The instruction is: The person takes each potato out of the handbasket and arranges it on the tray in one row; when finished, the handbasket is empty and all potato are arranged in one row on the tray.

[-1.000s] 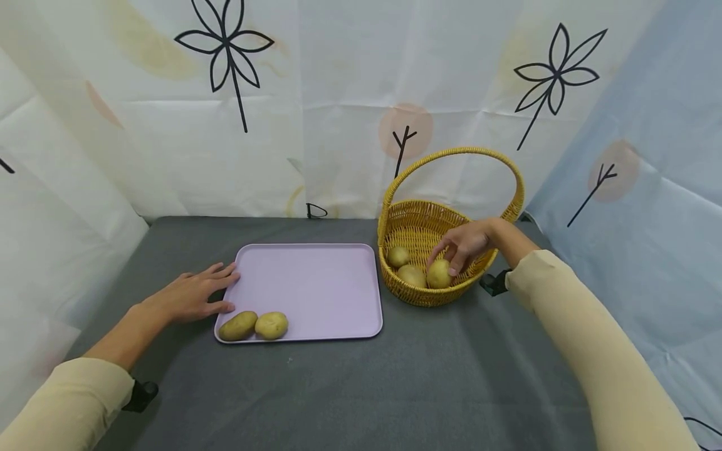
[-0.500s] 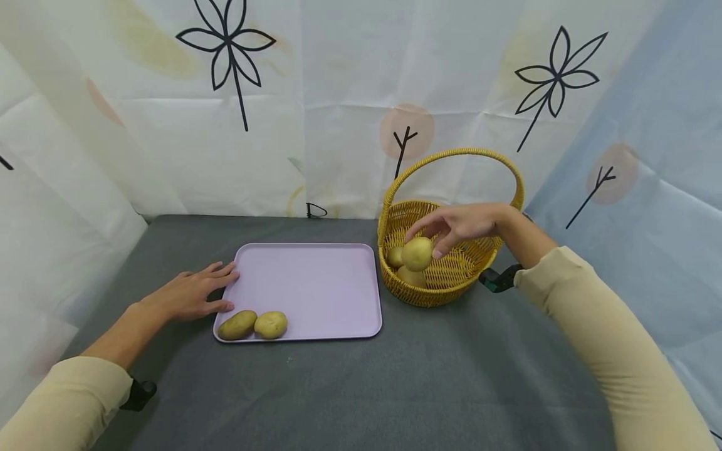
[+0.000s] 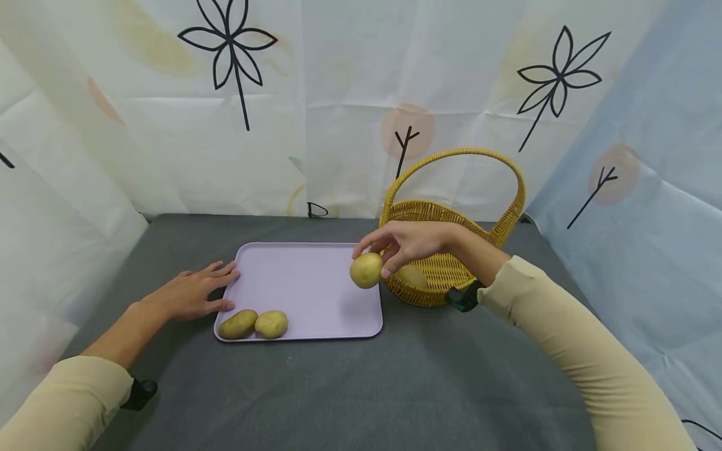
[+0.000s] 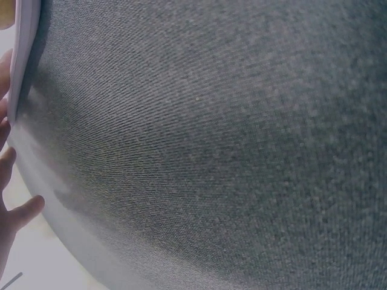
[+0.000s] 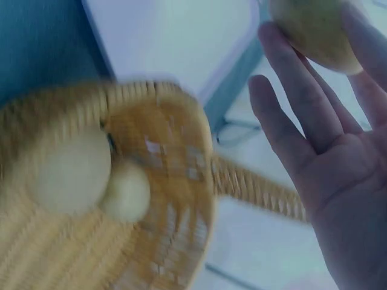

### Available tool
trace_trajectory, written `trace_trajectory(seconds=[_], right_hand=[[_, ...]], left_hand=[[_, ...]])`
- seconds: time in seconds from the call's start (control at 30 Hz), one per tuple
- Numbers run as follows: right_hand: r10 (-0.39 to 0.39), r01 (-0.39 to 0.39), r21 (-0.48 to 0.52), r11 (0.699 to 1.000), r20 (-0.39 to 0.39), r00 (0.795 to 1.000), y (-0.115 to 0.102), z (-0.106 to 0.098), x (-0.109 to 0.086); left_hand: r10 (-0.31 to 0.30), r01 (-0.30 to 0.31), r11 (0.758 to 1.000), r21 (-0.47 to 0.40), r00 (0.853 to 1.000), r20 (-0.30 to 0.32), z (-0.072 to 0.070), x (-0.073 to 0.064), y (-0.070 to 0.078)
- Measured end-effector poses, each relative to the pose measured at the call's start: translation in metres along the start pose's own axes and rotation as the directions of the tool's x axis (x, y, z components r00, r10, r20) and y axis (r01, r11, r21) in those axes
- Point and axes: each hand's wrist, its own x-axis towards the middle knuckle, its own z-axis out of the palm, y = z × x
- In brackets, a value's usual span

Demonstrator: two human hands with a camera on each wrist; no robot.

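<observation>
My right hand [image 3: 408, 243] pinches a round yellow potato [image 3: 366, 270] between thumb and fingers, held up over the right edge of the lilac tray [image 3: 321, 282]. In the right wrist view the same potato [image 5: 317, 33] sits at the fingertips. Spread fingers of my left hand [image 3: 194, 293] rest on the tray's left rim. Two potatoes lie at the tray's front left corner, a longer brownish potato [image 3: 238, 324] and a rounder potato [image 3: 272, 324]. Inside the wicker basket, the right wrist view shows a larger potato [image 5: 72, 172] and a smaller potato [image 5: 127, 192].
The yellow wicker basket [image 3: 437, 300] stands just right of the tray, its tall arched handle [image 3: 462, 151] rising above it. A grey cloth [image 3: 338, 394] covers the table. Printed curtains [image 3: 338, 125] hang behind and along both sides.
My right hand has lifted a potato out of the basket and carried it left to the tray's right edge. My left hand has stayed on the tray's rim.
</observation>
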Motion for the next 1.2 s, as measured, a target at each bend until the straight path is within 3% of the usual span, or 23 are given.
trace_trajectory(seconds=[0.43,0.73,1.2], right_hand=[[-0.038,0.039,-0.010,0.999,0.089,0.995,0.023,0.046,0.063],[-0.086,0.092,-0.096,0.991,0.058,0.995,0.034,0.067,0.088],[-0.066,0.060,-0.198,0.978,-0.024,0.998,0.038,0.083,0.115]], left_hand=[[-0.001,0.001,1.000,-0.007,1.000,0.010,-0.002,0.002,0.001],[-0.004,0.004,1.000,0.019,1.000,-0.004,-0.001,0.003,0.001],[0.007,-0.007,1.000,0.009,1.000,-0.003,0.000,0.002,0.002]])
